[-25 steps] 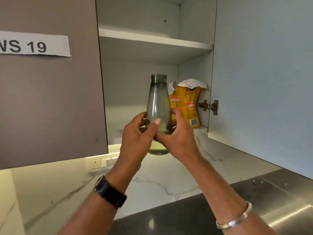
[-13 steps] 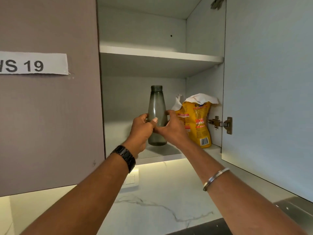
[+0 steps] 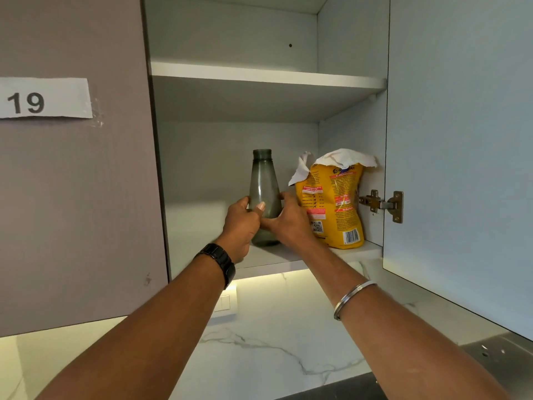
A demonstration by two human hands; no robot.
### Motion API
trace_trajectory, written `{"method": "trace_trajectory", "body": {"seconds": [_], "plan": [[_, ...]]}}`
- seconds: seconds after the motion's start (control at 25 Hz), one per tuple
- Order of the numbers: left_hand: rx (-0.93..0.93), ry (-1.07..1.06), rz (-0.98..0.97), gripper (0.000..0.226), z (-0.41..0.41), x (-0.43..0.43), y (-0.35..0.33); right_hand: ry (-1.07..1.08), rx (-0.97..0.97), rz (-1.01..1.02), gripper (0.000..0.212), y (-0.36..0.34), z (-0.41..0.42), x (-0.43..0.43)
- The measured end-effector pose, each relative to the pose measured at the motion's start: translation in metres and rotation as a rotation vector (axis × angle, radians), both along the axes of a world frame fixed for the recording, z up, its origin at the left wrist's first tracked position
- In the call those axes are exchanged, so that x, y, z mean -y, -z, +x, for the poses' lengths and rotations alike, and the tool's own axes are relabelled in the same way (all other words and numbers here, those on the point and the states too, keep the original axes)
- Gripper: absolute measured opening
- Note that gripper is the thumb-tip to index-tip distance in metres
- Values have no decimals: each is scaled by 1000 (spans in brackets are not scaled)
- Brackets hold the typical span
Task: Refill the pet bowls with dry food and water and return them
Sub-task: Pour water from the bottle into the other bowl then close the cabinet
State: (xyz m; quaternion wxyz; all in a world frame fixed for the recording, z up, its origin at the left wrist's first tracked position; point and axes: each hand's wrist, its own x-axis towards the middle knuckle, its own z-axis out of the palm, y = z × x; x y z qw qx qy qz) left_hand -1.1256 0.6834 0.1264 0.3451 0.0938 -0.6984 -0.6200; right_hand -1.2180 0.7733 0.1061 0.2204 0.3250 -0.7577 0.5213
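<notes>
Bottle (image 3: 264, 194), smoky grey and see-through, stands upright with no cap on the lower shelf (image 3: 288, 259) of an open wall cabinet, near the shelf's front edge and about midway across it. Left hand (image 3: 240, 226) wraps the bottle's lower body from the left, thumb across the near face and fingers curled round the far side. Right hand (image 3: 290, 223) grips the same lower body from the right, thumb pressed on the near face just beside the left thumb, fingers curled behind the bottle and mostly hidden. Both hands are closed on the bottle; whether its base touches the shelf cannot be told for certain. Yellow food bag (image 3: 334, 203) stands upright just to the right of the bottle, in the shelf's right corner, its torn white top folded over. Cabinet door (image 3: 461, 140) hangs open at the right on a metal hinge (image 3: 382, 204). Closed door (image 3: 72, 168) at the left carries a paper label (image 3: 43, 98) reading 19. Left wrist wears a black watch (image 3: 220, 262); right wrist wears a silver bangle (image 3: 352, 297). Upper shelf (image 3: 265, 73) sits above.
</notes>
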Motion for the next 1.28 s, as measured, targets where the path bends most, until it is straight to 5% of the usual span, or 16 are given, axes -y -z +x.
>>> {"method": "trace_trajectory", "body": {"seconds": [0.2, 0.36, 0.64, 0.96, 1.16, 1.28], "plan": [[39, -45, -35, 15, 6, -4, 5, 53, 8, 58, 84, -4, 20, -7], [4, -74, -135, 44, 37, -20, 0, 128, -71, 77, 83, -14, 55, -25], [-314, -31, -272, 38, 96, -66, -3, 213, -278, -56, 62, -27, 141, -72], [-411, 336, 109, 17, 149, -168, 30, 270, -415, -279, 34, 10, 219, -170], [-191, 478, 347, 18, 161, -250, 66, 342, -316, -464, 25, 67, 253, -246], [-25, 589, 483, 22, 167, -303, 91, 470, -440, -487, 30, 89, 277, -303]]}}
